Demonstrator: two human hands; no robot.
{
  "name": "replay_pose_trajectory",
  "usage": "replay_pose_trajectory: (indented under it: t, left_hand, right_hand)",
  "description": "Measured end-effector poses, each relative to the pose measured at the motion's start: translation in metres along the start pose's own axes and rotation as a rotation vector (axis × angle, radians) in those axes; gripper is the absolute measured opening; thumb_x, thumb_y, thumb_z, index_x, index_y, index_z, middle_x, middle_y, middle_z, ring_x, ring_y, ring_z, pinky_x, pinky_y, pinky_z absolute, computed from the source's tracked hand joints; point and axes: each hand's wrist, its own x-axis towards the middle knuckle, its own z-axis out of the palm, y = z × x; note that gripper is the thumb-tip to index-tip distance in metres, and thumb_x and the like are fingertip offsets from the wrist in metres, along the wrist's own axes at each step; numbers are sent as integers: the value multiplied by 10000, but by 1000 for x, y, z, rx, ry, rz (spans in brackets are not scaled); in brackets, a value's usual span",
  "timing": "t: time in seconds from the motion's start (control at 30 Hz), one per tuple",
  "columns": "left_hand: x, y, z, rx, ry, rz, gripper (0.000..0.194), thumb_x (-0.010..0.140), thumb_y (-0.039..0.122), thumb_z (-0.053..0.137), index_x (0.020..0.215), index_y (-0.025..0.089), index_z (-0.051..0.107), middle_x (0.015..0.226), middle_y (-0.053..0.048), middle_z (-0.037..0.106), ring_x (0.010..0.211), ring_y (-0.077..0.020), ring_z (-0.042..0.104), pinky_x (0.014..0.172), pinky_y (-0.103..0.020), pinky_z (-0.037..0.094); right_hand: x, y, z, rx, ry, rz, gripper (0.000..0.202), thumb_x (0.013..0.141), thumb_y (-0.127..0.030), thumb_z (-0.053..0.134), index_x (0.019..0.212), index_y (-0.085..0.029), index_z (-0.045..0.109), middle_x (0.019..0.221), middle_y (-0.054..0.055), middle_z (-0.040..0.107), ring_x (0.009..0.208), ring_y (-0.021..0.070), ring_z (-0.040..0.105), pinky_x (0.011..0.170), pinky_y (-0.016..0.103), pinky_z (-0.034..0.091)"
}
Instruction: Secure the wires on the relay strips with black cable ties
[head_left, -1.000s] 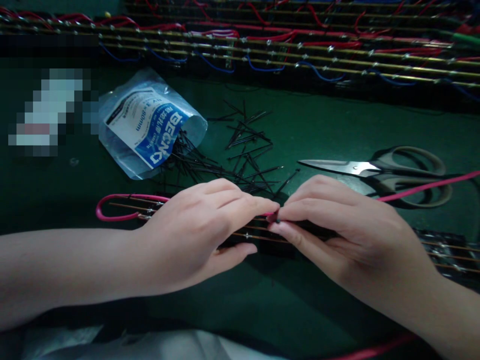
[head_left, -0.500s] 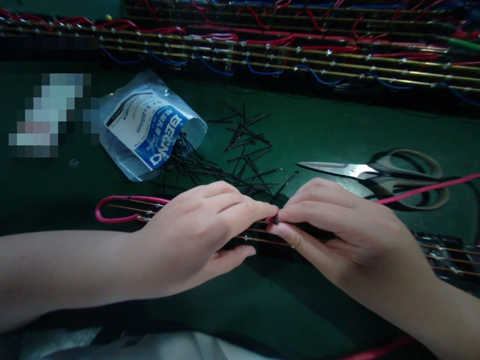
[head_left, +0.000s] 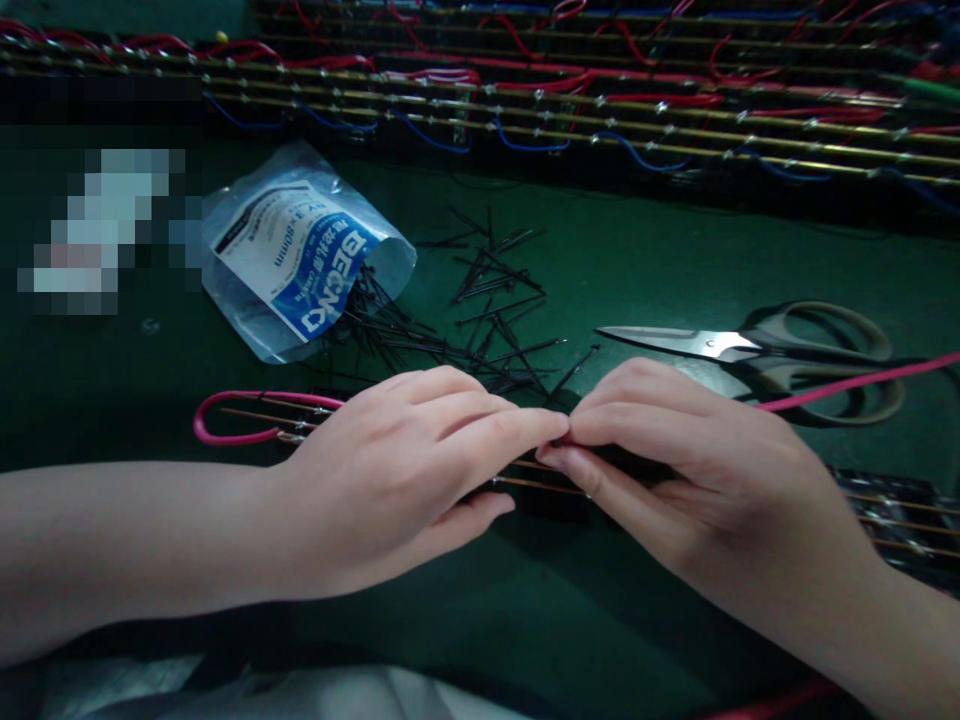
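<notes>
Under both hands lies a long dark strip with copper-coloured rods (head_left: pixel 536 480) and a pink-red cable (head_left: pixel 202 418) looped at its left end. My left hand (head_left: pixel 420 460) lies over the strip, its index finger stretched to my right fingertips and its thumb apart below. My right hand (head_left: pixel 675 460) is pinched at the strip, thumb against index finger; what sits between them is mostly hidden. The cable reappears right of my right hand.
A clear plastic bag (head_left: pixel 300 250) spills black cable ties (head_left: pixel 495 270) onto the green table (head_left: pixel 465 620). Scissors (head_left: pixel 720 345) lie behind my right hand, blades pointing left. More rod strips with red and blue wires (head_left: pixel 525 95) run along the back.
My left index fingertip has moved slightly right, against my right fingertips. The small dark piece seen between the fingers earlier is now mostly covered.
</notes>
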Motion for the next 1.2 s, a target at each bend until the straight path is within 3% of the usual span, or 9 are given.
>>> replay_pose_trajectory:
  t: [0.53,0.8,1.2]
  left_hand:
    - [-2,-3,5,120,41,99,375,1006,205,579,1374,198,509,1245,-29,706,1077,-189,633,942,-347,512]
    - [-3,-1,6,111,112,55,398,976,232,638,1347,150,519,1193,-1,705,1092,-153,608,998,-272,484]
    - [-1,0,2,41,53,-1,352,970,249,656,1301,168,571,1202,15,714,1138,-133,605,1058,-233,454]
  right_hand:
    - [-1,1,-1,-16,-12,-5,162,904,-66,621,804,-177,684,751,31,681,742,149,620,627,259,515]
    - [-3,3,2,-2,-6,16,104,930,-155,649,838,-182,690,784,23,662,764,152,602,647,273,500]
    - [-3,3,2,-8,-16,0,128,938,-152,634,829,-168,699,774,28,668,756,150,594,652,271,494]
